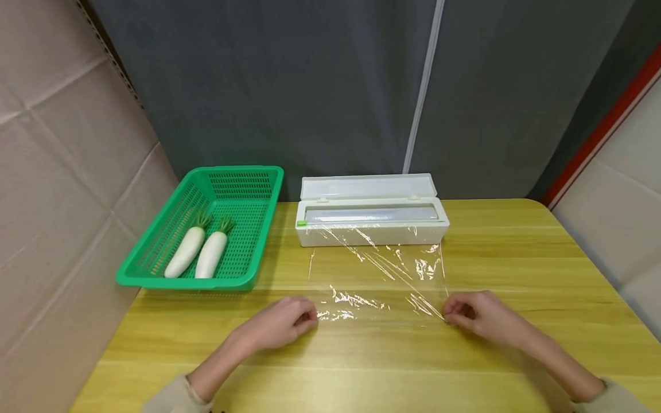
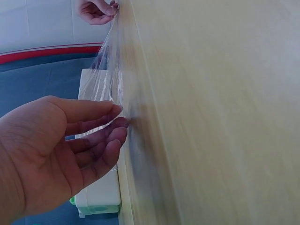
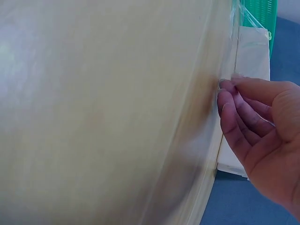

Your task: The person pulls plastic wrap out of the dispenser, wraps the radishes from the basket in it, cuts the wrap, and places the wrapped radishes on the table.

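Observation:
A clear sheet of plastic wrap [image 1: 377, 281] stretches from a white wrap dispenser [image 1: 372, 234] toward the person. At its near left corner the left hand [image 1: 281, 322] pinches the film between thumb and fingertips. The right hand [image 1: 480, 314] pinches the near right corner the same way, and crease lines run from it back across the film. Inside the dispenser lies a roll [image 1: 370, 214], its hinged lid [image 1: 368, 186] tipped back. In the left wrist view, the film [image 2: 108, 70] runs taut between both hands.
To the left stands a green plastic basket [image 1: 265, 229] with two white radishes [image 1: 212, 255] in it. A green slider [image 1: 302, 223] sits at the dispenser's left end. Behind the wooden table [image 1: 361, 373] hangs a dark grey curtain [image 1: 258, 86]; pale walls flank both sides.

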### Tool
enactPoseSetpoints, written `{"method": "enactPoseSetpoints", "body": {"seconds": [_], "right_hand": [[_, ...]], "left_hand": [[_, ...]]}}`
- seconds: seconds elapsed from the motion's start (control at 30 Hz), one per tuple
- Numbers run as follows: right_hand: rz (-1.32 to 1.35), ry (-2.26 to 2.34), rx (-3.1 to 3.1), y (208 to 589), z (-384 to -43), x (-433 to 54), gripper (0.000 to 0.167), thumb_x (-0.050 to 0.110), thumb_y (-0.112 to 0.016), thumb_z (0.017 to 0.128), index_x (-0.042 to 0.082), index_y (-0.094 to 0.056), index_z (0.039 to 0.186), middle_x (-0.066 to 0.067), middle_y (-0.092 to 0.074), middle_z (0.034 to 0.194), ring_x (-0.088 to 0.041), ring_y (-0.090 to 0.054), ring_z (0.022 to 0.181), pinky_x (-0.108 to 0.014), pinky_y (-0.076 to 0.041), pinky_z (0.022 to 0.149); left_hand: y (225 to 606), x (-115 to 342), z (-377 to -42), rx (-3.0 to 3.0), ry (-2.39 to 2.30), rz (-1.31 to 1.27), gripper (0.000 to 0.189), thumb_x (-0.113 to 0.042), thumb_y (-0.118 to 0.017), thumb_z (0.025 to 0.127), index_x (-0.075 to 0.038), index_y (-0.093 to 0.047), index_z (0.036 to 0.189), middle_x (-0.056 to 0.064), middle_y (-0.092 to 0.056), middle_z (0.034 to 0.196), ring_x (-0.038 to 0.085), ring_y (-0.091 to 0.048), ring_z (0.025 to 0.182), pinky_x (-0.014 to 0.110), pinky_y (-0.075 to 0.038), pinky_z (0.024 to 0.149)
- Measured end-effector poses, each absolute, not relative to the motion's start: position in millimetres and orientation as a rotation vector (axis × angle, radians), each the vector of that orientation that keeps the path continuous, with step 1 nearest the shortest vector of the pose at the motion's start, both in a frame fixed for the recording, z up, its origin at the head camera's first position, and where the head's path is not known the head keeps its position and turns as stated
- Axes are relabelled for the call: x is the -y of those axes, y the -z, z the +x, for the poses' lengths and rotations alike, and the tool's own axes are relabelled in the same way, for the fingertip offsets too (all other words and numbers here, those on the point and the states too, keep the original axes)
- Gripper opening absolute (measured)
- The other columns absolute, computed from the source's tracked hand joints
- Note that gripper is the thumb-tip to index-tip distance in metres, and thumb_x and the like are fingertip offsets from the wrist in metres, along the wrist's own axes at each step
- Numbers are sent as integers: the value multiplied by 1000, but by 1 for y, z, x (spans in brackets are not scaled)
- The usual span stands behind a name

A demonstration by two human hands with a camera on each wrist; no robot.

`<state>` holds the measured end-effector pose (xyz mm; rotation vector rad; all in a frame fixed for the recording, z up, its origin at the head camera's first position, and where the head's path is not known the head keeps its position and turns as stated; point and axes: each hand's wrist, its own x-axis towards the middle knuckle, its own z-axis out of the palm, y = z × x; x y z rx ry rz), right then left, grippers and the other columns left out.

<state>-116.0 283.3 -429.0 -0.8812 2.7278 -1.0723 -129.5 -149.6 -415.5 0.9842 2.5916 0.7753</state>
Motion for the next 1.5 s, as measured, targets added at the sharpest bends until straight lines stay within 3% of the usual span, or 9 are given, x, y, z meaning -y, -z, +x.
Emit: {"method": "enactPoseSetpoints", "body": {"seconds": [0.2,0.4,0.7,1.1,1.5], "right_hand": [[-968,1069,-2723,432,-116,-284,16,5,-80,85,16,-69,91,16,-62,81,2,-54,71,-22,-51,59],[-1061,1056,-2747,435,-118,-286,18,7,-81,85,18,-68,93,16,-59,83,2,-52,72,-21,-48,58],[-1069,1052,-2728,437,-119,-289,18,10,-80,86,19,-66,94,16,-56,82,2,-50,72,-21,-47,57],[-1074,1059,-2739,439,-120,-289,19,12,-82,86,19,-66,94,16,-54,82,0,-50,71,-21,-46,57],[-1064,1080,-2722,439,-121,-288,19,13,-81,86,18,-65,94,13,-55,82,-1,-50,71,-21,-46,57]], "left_hand": [[415,150,-129,-2594,-771,999,6,-12,-68,96,-13,-72,92,-10,-61,93,2,-55,80,21,-52,73],[414,152,-130,-2540,-831,983,7,-10,-65,98,-12,-72,98,-9,-66,88,1,-57,79,22,-53,75],[411,158,-130,-2568,-853,970,7,-12,-66,98,-13,-71,93,-13,-60,83,3,-53,75,23,-51,69],[397,165,-141,-2683,-1039,988,8,-5,-66,97,-4,-71,103,3,-68,92,8,-57,79,24,-53,69],[372,180,-157,-2889,-1289,933,13,2,-66,95,-3,-70,106,7,-69,96,12,-61,81,26,-55,68]]}}
